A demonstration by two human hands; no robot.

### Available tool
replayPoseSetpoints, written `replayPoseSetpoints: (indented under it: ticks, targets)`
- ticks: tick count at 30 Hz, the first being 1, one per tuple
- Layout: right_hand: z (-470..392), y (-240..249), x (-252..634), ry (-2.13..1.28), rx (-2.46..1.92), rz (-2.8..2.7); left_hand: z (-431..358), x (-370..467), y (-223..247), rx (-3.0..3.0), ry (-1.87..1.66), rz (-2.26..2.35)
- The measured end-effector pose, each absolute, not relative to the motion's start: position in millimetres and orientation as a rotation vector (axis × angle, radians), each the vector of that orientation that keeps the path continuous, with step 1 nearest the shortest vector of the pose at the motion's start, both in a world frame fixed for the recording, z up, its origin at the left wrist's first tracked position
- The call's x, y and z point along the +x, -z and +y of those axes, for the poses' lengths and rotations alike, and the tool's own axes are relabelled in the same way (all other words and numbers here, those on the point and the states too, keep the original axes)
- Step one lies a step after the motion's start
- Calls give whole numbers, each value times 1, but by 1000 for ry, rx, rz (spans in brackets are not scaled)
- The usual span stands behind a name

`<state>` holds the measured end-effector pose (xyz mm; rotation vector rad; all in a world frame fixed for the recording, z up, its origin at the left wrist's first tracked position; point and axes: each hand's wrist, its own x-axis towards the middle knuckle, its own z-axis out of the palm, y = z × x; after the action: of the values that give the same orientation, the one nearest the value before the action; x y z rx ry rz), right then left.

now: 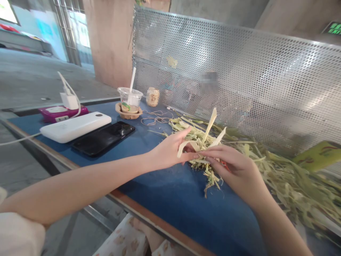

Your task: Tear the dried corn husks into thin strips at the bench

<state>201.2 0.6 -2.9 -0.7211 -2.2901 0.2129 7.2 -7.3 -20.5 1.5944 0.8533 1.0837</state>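
Pale yellow-green leaf strips (209, 129) stick up between my two hands, several of them bent or splayed in different directions. My left hand (170, 149) grips them from the left, thumb raised and fingers curled around their lower part. From the right, my right hand (237, 167) pinches the strips' base, its fingertips meeting those of the left. Something small and red shows under the right fingers; what it is I cannot make out. Just behind and below the hands lies a heap of cut green stalks and shreds (211, 177) on the blue table (170, 199).
A loose pile of long leaves (290, 185) covers the right side, beside a perforated metal screen (226, 53). At left are a black phone (103, 138), a white power bank (76, 126) and a purple power strip (62, 113). A plastic cup (130, 96), jar (152, 97) and string (157, 117) stand further back.
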Motion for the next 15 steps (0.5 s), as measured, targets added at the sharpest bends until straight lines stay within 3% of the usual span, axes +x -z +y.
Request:
replayPoseSetpoints:
  ticks: [10, 15]
  targets:
    - [0, 6, 198, -253, -800, -2221, -9, 9, 16, 1542, -1160, 891]
    - [-1, 13, 191, -533, -916, -1962, -12, 9, 16, 1661, -1140, 922]
